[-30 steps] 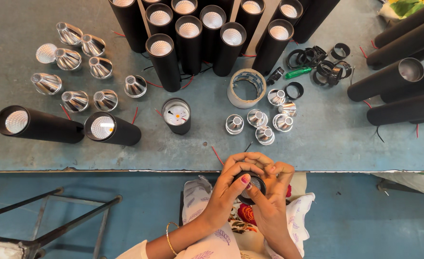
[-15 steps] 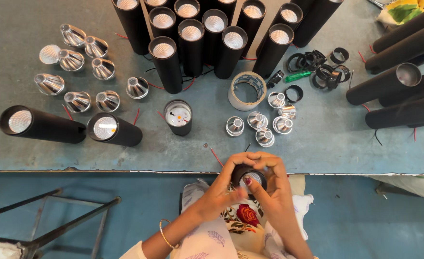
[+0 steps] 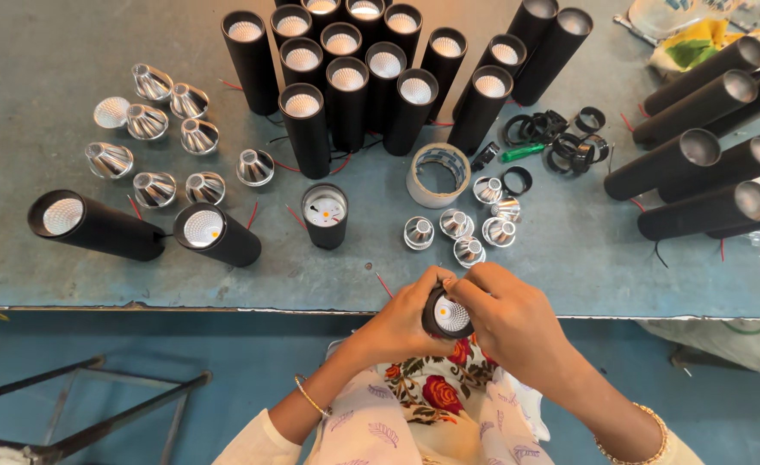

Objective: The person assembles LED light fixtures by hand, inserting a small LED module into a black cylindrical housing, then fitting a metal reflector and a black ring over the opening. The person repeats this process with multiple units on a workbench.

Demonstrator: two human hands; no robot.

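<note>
Below the table edge (image 3: 225, 303), both hands (image 3: 462, 314) now expose the lamp's (image 3: 447, 315) reflector.

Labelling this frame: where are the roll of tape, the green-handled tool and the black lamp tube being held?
Roll of tape (image 3: 418, 182), head view, outer wall.
Green-handled tool (image 3: 523, 153), head view, handle.
Black lamp tube (image 3: 447, 316), head view, reflector face.

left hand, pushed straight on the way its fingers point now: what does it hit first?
The left hand points right, its fingers already against the black lamp cylinder that both hands hold. Past that comes the right hand. Nothing else seems to lie in that line, though depth is uncertain.
</note>
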